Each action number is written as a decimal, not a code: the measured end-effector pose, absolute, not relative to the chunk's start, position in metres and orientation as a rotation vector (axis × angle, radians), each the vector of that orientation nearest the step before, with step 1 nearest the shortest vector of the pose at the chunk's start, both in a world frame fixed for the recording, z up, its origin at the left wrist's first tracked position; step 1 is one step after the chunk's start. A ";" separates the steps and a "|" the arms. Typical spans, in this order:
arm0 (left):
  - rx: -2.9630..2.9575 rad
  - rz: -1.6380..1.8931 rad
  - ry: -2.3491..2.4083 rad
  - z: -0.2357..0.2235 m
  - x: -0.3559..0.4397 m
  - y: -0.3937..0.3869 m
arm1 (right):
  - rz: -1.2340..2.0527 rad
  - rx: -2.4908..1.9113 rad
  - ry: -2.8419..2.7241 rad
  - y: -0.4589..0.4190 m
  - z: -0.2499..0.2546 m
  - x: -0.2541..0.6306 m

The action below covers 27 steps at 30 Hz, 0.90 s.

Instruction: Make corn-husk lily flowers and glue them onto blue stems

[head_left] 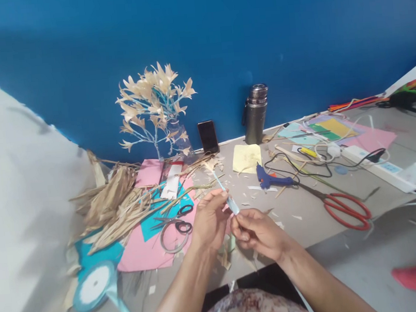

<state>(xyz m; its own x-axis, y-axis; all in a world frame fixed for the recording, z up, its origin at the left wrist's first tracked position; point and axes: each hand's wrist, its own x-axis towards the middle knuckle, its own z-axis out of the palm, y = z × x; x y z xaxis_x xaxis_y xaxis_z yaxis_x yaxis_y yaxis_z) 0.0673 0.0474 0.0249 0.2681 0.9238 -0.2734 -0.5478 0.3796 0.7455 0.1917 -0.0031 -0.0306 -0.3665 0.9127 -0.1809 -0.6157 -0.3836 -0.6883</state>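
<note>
In the head view, your left hand (210, 219) pinches the blue stem (218, 181) at mid-frame, its pale flower (209, 166) pointing up and left beyond the grip. Your right hand (259, 231) pinches the lower end of the blue strip (233, 205) on it. Upper left of centre, a clear vase (174, 125) holds pale blooms (151, 90). Marks on the power strip (384, 169), at right, are too small to read.

The left forearm (181, 289) and right forearm (318, 277), 2 bare limbs, reach forward and converge at the light blue strip (233, 206). The left hand (209, 220) pinches by its upper end, thumb uppermost; the right hand (261, 231) pinches its lower end, fingers curled.
</note>
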 end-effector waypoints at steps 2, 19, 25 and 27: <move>0.569 1.100 0.799 0.026 0.067 0.049 | 1.775 -0.798 -0.672 -0.004 -0.027 0.190; 0.627 1.006 0.807 0.030 0.063 0.048 | 1.913 -0.704 -0.607 -0.007 -0.028 0.199; 0.627 1.067 0.838 0.027 0.067 0.048 | 1.633 -0.887 -0.638 -0.010 -0.022 0.195; 0.633 1.057 0.829 0.026 0.069 0.047 | 1.666 -0.873 -0.630 -0.010 -0.022 0.196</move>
<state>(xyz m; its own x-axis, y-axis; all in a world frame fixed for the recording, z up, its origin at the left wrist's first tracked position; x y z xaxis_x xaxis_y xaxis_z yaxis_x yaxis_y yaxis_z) 0.0686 0.0470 0.0265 0.2523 0.9267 -0.2786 -0.4913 0.3707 0.7881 0.1957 -0.0095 -0.0215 -0.1294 0.9653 -0.2269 -0.5739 -0.2595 -0.7767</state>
